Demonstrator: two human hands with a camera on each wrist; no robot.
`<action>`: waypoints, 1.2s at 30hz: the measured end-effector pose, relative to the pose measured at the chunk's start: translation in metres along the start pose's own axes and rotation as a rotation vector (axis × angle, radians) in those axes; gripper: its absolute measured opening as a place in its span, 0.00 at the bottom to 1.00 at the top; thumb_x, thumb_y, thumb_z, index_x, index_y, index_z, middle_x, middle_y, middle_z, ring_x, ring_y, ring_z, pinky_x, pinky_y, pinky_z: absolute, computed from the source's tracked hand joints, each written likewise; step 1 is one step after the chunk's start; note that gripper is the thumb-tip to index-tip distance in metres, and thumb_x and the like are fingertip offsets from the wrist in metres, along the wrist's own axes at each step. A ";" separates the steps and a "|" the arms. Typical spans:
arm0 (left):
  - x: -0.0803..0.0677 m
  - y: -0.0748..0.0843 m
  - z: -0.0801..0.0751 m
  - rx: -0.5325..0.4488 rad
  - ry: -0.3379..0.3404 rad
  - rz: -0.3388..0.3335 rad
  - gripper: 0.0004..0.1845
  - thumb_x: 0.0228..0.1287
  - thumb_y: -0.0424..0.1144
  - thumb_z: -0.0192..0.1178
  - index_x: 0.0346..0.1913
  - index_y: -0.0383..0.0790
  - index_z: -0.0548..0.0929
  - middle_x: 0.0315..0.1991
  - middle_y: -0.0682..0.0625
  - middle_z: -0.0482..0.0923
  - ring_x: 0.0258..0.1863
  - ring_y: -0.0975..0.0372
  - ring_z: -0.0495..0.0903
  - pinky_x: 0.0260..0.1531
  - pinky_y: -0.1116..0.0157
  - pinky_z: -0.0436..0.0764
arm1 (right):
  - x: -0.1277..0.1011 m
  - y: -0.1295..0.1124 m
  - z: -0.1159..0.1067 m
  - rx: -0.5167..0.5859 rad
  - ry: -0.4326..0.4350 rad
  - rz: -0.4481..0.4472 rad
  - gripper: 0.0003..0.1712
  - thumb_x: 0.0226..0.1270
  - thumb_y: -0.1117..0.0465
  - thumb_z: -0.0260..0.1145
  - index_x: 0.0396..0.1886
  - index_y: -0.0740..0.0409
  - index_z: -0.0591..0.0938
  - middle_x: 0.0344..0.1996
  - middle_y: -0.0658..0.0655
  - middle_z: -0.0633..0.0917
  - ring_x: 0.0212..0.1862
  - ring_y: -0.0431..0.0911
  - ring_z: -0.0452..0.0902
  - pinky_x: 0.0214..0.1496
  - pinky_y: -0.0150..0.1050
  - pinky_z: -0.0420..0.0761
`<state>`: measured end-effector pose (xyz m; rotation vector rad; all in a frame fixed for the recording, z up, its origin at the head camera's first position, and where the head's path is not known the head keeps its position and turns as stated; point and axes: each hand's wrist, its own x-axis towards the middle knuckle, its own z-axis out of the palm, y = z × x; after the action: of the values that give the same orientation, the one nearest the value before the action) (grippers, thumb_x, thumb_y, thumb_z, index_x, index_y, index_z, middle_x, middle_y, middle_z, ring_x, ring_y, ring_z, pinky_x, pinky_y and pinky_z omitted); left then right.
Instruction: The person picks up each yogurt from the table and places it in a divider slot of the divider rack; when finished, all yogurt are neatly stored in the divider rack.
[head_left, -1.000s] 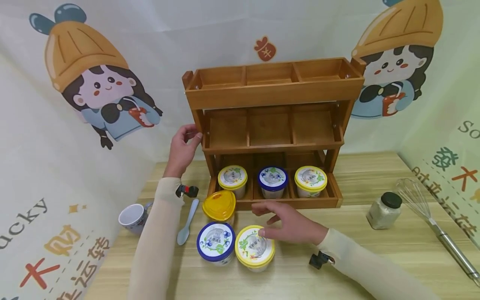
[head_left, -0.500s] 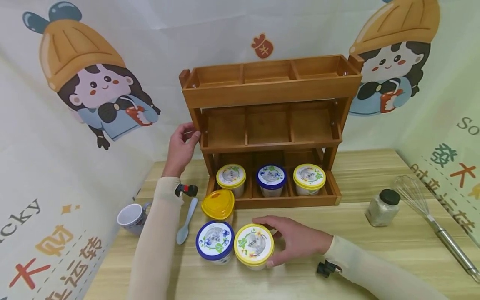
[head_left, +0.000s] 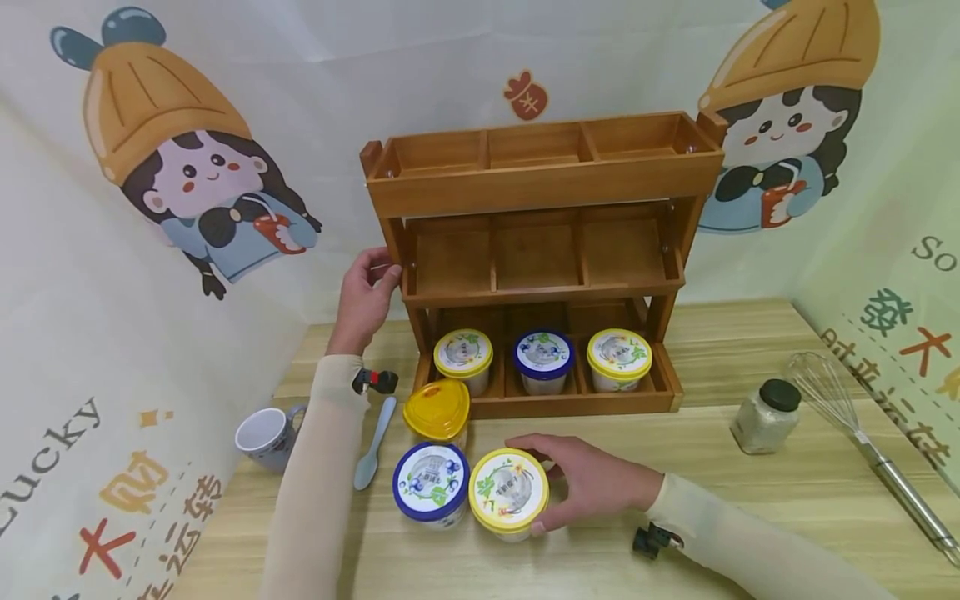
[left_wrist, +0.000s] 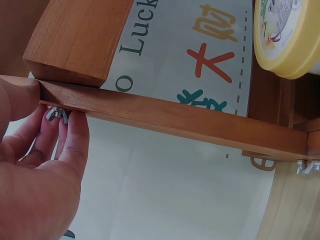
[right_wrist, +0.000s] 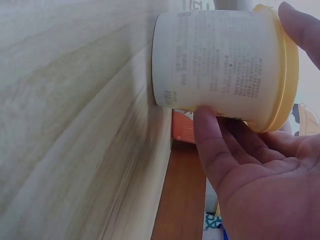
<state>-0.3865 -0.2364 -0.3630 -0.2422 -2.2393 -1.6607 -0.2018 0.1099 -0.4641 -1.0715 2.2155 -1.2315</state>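
At the left side of a three-tier wooden rack (head_left: 525, 287), my left hand (head_left: 365, 296) grips the upright (left_wrist: 150, 112). In the left wrist view its thumb lies on one face and the fingers on the other, beside a wing nut (left_wrist: 58, 114). My right hand (head_left: 600, 483) holds a yellow-lidded paper tub (head_left: 510, 492) from its right, thumb near the lid and fingers along the wall. The tub's base is right at the tabletop in the right wrist view. Against its left stands a blue-lidded tub (head_left: 431, 483), with a yellow-lidded container (head_left: 437, 410) behind that.
In the rack's bottom tier sit two yellow-lidded tubs (head_left: 463, 354) (head_left: 619, 357) around a blue-lidded tub (head_left: 543, 358). A pale blue spoon (head_left: 375, 443) and a mug (head_left: 266, 437) are to the left. A black-capped jar (head_left: 765, 421) and a whisk (head_left: 870, 458) lie to the right.
My right hand has come down from above the near yellow-lidded tub to its right side and now holds it. The left hand stays on the rack's upright.
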 end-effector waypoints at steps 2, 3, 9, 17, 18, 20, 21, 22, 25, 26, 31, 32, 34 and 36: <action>0.000 0.000 0.001 0.006 0.001 0.003 0.22 0.80 0.38 0.58 0.70 0.34 0.74 0.66 0.39 0.77 0.65 0.52 0.79 0.61 0.65 0.80 | 0.000 0.000 -0.001 -0.005 0.010 0.001 0.60 0.52 0.47 0.86 0.80 0.60 0.66 0.70 0.52 0.79 0.67 0.47 0.77 0.66 0.37 0.82; 0.000 0.000 0.001 0.011 0.001 0.004 0.22 0.80 0.38 0.58 0.70 0.34 0.74 0.66 0.39 0.77 0.66 0.52 0.79 0.61 0.64 0.80 | -0.001 0.000 -0.001 -0.006 0.015 0.003 0.60 0.52 0.46 0.86 0.80 0.60 0.66 0.69 0.52 0.79 0.67 0.47 0.77 0.66 0.37 0.82; 0.001 -0.001 0.003 0.031 0.005 0.014 0.21 0.80 0.39 0.59 0.69 0.35 0.74 0.65 0.39 0.77 0.66 0.51 0.79 0.63 0.60 0.81 | -0.005 -0.001 -0.010 -0.030 0.047 0.013 0.59 0.53 0.44 0.85 0.80 0.58 0.67 0.69 0.51 0.80 0.67 0.48 0.77 0.64 0.38 0.84; 0.000 -0.001 0.000 0.077 -0.006 -0.003 0.24 0.80 0.45 0.60 0.70 0.37 0.74 0.66 0.39 0.78 0.66 0.50 0.78 0.64 0.57 0.80 | -0.012 -0.004 -0.029 -0.079 0.146 -0.061 0.57 0.55 0.47 0.85 0.79 0.62 0.67 0.70 0.57 0.78 0.65 0.52 0.80 0.62 0.40 0.86; 0.000 -0.001 -0.001 0.080 -0.011 0.001 0.24 0.79 0.45 0.60 0.70 0.37 0.74 0.66 0.40 0.78 0.66 0.50 0.79 0.64 0.57 0.80 | -0.013 -0.006 -0.032 -0.084 0.160 -0.070 0.57 0.55 0.48 0.85 0.79 0.62 0.67 0.69 0.57 0.79 0.64 0.52 0.80 0.62 0.40 0.86; 0.000 -0.001 -0.003 0.091 -0.016 0.007 0.25 0.79 0.46 0.60 0.70 0.37 0.74 0.66 0.40 0.78 0.66 0.50 0.79 0.64 0.56 0.80 | -0.015 -0.008 -0.038 -0.100 0.193 -0.080 0.57 0.55 0.48 0.85 0.79 0.60 0.68 0.68 0.56 0.80 0.64 0.50 0.80 0.61 0.40 0.86; 0.000 -0.001 -0.004 0.095 -0.017 0.010 0.25 0.79 0.46 0.60 0.70 0.37 0.74 0.66 0.40 0.78 0.65 0.50 0.79 0.64 0.55 0.80 | -0.016 -0.010 -0.041 -0.109 0.212 -0.081 0.57 0.54 0.48 0.85 0.79 0.60 0.68 0.68 0.55 0.80 0.63 0.49 0.80 0.61 0.40 0.86; 0.001 -0.002 -0.005 0.100 -0.017 0.009 0.25 0.79 0.46 0.60 0.70 0.37 0.75 0.66 0.40 0.78 0.66 0.50 0.79 0.65 0.55 0.79 | -0.017 -0.012 -0.044 -0.117 0.231 -0.081 0.56 0.54 0.48 0.86 0.79 0.59 0.69 0.67 0.54 0.81 0.63 0.48 0.80 0.61 0.41 0.86; 0.002 -0.003 -0.006 0.106 -0.017 0.006 0.25 0.79 0.47 0.60 0.70 0.37 0.74 0.66 0.40 0.78 0.66 0.50 0.79 0.67 0.54 0.79 | -0.020 -0.018 -0.053 -0.135 0.288 -0.062 0.56 0.53 0.48 0.86 0.79 0.56 0.70 0.68 0.52 0.81 0.63 0.47 0.80 0.64 0.42 0.85; 0.002 -0.004 -0.006 0.109 -0.018 0.005 0.26 0.79 0.47 0.60 0.70 0.37 0.74 0.66 0.40 0.78 0.66 0.50 0.78 0.67 0.54 0.79 | -0.021 -0.019 -0.056 -0.140 0.304 -0.055 0.56 0.53 0.48 0.86 0.79 0.56 0.70 0.68 0.52 0.81 0.63 0.47 0.80 0.65 0.43 0.84; 0.002 -0.002 -0.007 0.116 -0.021 0.000 0.27 0.79 0.48 0.60 0.71 0.37 0.74 0.67 0.39 0.78 0.67 0.49 0.78 0.69 0.51 0.78 | -0.025 -0.026 -0.070 -0.150 0.369 -0.005 0.57 0.54 0.49 0.86 0.80 0.57 0.68 0.67 0.54 0.81 0.62 0.49 0.81 0.63 0.40 0.85; 0.002 -0.002 -0.007 0.113 -0.023 -0.001 0.27 0.79 0.48 0.60 0.71 0.37 0.74 0.67 0.39 0.77 0.67 0.49 0.78 0.69 0.51 0.78 | -0.026 -0.027 -0.073 -0.154 0.385 0.006 0.57 0.53 0.50 0.86 0.80 0.56 0.68 0.67 0.54 0.81 0.62 0.49 0.80 0.63 0.38 0.84; 0.002 -0.002 -0.007 0.111 -0.027 -0.003 0.26 0.79 0.48 0.59 0.71 0.37 0.74 0.67 0.39 0.77 0.67 0.49 0.78 0.69 0.51 0.78 | -0.028 -0.029 -0.079 -0.148 0.417 0.008 0.56 0.54 0.52 0.86 0.80 0.56 0.68 0.67 0.55 0.80 0.62 0.50 0.80 0.62 0.38 0.85; 0.002 -0.002 -0.006 0.110 -0.029 -0.002 0.26 0.79 0.48 0.60 0.71 0.37 0.74 0.67 0.39 0.77 0.67 0.49 0.78 0.68 0.52 0.78 | -0.029 -0.031 -0.086 -0.139 0.445 -0.009 0.56 0.56 0.55 0.85 0.81 0.57 0.67 0.68 0.57 0.80 0.62 0.52 0.79 0.61 0.38 0.85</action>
<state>-0.3880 -0.2425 -0.3622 -0.2382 -2.3439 -1.5384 -0.2246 0.1691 -0.3923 -0.9249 2.6612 -1.4514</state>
